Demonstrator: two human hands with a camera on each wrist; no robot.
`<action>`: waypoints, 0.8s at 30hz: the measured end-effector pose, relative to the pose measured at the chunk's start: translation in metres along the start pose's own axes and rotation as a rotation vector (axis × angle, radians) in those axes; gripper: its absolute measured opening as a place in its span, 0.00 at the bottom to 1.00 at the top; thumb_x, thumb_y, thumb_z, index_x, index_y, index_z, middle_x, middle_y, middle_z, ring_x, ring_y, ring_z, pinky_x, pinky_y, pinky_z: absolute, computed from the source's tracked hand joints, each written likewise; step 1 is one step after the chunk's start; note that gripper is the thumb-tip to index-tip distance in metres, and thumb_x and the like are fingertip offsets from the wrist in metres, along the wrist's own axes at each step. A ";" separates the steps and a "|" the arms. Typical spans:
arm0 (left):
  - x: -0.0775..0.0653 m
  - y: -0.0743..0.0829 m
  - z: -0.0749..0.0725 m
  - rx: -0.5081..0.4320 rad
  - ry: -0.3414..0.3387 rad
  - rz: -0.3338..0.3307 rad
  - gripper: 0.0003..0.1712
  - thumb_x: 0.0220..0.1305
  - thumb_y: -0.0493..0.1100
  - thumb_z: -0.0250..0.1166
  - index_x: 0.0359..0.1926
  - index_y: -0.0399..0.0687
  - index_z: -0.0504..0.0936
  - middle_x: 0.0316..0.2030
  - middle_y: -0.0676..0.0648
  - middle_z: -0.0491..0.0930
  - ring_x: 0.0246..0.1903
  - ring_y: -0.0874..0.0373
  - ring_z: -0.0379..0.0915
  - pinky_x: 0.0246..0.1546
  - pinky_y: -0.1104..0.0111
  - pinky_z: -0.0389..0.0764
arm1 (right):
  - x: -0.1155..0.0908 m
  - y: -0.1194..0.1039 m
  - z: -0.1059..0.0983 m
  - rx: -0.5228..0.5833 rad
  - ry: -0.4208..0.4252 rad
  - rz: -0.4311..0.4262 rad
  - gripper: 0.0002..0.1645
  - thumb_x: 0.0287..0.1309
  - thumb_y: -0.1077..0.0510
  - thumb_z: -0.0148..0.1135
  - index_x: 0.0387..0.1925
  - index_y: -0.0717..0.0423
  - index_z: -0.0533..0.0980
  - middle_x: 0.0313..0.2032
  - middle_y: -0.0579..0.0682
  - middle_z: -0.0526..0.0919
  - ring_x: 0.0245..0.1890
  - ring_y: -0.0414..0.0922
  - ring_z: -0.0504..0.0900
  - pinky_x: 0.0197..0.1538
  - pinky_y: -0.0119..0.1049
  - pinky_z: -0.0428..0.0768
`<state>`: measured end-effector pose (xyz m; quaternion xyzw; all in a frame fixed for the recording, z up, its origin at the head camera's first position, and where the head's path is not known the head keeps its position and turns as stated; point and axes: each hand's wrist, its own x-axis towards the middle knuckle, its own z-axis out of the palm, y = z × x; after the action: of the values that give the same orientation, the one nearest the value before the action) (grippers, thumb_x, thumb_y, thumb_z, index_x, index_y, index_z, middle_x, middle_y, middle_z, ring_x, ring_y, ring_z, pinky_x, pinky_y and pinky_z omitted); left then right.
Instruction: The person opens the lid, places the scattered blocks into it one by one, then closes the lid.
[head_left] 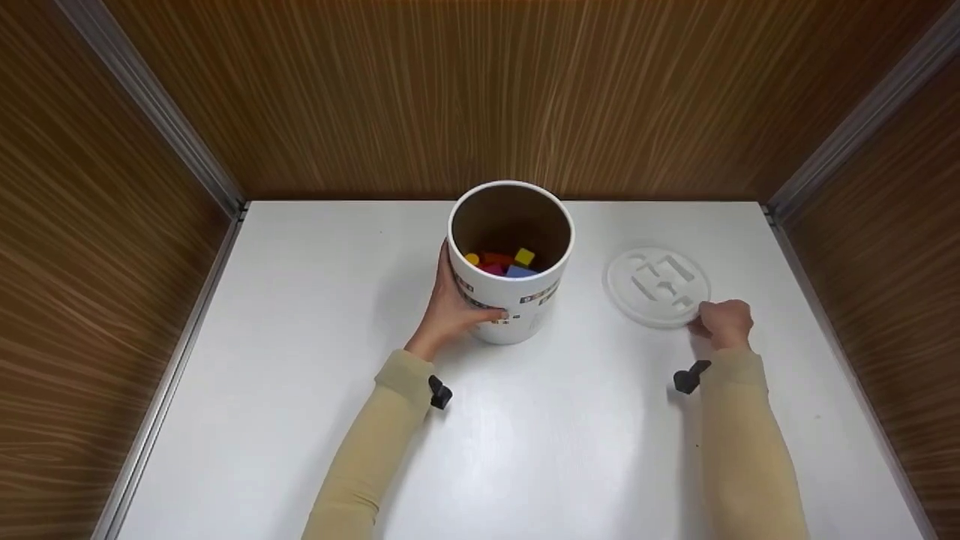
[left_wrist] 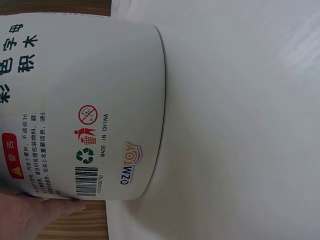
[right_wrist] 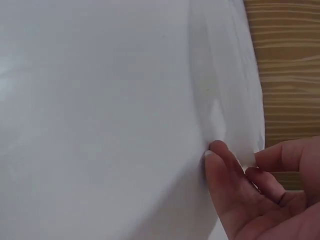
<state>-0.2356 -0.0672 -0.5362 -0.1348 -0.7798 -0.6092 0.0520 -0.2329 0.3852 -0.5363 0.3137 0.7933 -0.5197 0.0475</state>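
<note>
A tall white cylindrical toy tub (head_left: 517, 304) stands on the table with its top uncovered. Colourful blocks lie inside, among them a yellow cube (head_left: 524, 257) and a blue piece (head_left: 520, 271). My left hand (head_left: 452, 306) grips the tub around its left side, thumb across the front. Printed Chinese text, a barcode and an OZMTOY logo show on the tub wall (left_wrist: 100, 65) in the left wrist view. To the right, my right hand (head_left: 726, 322) pinches the near right edge of a round translucent lid (head_left: 637, 306) with raised shapes. The lid's rim passes between thumb and fingers (right_wrist: 220, 170).
The white tabletop (head_left: 555, 435) carries the tub and is bounded by wood-grain panels at the back (head_left: 480, 97), left (head_left: 97, 262) and right (head_left: 877, 247). Metal strips run along the corners. A small black camera mount (head_left: 690, 377) sits at the right wrist.
</note>
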 end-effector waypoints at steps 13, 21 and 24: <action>0.000 0.000 -0.002 -0.011 -0.002 0.030 0.76 0.35 0.60 0.83 0.76 0.72 0.36 0.74 0.50 0.49 0.71 0.48 0.48 0.70 0.54 0.55 | -0.020 0.002 -0.013 0.890 -0.231 0.191 0.12 0.65 0.67 0.58 0.49 0.61 0.74 0.42 0.55 0.80 0.43 0.47 0.82 0.58 0.38 0.76; 0.001 -0.001 -0.002 -0.027 -0.008 0.058 0.78 0.33 0.57 0.84 0.77 0.60 0.38 0.72 0.46 0.52 0.70 0.47 0.50 0.70 0.55 0.55 | -0.027 -0.007 -0.011 1.124 -0.446 0.145 0.10 0.64 0.66 0.62 0.47 0.62 0.78 0.41 0.53 0.80 0.42 0.46 0.78 0.56 0.35 0.77; 0.002 -0.001 -0.002 -0.031 -0.004 0.063 0.78 0.33 0.57 0.84 0.77 0.60 0.39 0.72 0.46 0.52 0.70 0.47 0.50 0.70 0.55 0.56 | -0.034 -0.018 -0.008 0.991 -0.484 0.009 0.14 0.64 0.65 0.62 0.51 0.62 0.79 0.44 0.52 0.83 0.45 0.45 0.79 0.55 0.35 0.77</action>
<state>-0.2381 -0.0693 -0.5366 -0.1612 -0.7658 -0.6188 0.0676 -0.2143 0.3718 -0.5048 0.1735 0.4188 -0.8880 0.0777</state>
